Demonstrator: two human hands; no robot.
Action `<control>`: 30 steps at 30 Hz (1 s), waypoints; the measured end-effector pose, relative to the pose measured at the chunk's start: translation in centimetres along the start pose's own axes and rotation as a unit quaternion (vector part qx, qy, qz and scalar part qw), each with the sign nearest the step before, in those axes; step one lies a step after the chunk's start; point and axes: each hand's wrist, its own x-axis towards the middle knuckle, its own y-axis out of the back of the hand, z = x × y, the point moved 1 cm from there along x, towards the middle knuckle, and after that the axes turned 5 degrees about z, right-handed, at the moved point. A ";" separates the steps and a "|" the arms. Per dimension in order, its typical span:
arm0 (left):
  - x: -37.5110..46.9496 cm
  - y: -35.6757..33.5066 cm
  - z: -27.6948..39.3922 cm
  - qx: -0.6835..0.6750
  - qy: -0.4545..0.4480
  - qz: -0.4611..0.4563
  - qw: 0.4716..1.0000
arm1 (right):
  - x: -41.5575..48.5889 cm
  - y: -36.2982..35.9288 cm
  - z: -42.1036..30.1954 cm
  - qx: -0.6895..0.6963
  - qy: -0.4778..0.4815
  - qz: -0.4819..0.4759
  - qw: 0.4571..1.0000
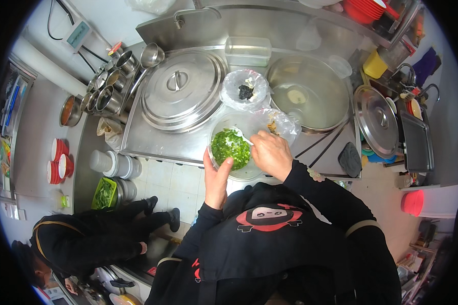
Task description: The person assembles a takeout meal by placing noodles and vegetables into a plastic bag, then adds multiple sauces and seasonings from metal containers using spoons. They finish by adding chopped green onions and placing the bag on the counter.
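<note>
My left hand (216,177) grips the near-left side of a clear plastic tub (248,175), its thumb over the rim. Chopped green onions (229,150) lie in the tub. In my right hand (271,152) is a white spoon (241,134), whose bowl end is over the greens. Just beyond the tub stands a bowl lined with a clear plastic bag (231,100), with dark and pale food inside. Behind my right hand, another clear plastic bag (291,127) holds brownish food and is partly covered by the hand.
A large lidded steel pot (177,89) stands left and an open pot of cloudy liquid (320,103) right. Long dark chopsticks (328,149) and a grey cloth (349,160) lie on the steel counter (168,146). Another person (87,240) bends over at lower left.
</note>
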 end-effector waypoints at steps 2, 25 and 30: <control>0.3 0.0 0.0 0.003 0.006 -0.010 1.000 | 0.2 -0.4 -0.1 0.005 -0.017 -0.018 1.000; 4.8 -2.8 -1.6 -0.042 0.088 0.044 0.994 | 5.9 1.8 8.1 0.434 -0.262 -0.277 0.816; 6.5 -0.8 -3.0 -0.080 0.120 0.084 0.986 | 10.2 1.7 12.8 0.471 -0.298 -0.221 0.800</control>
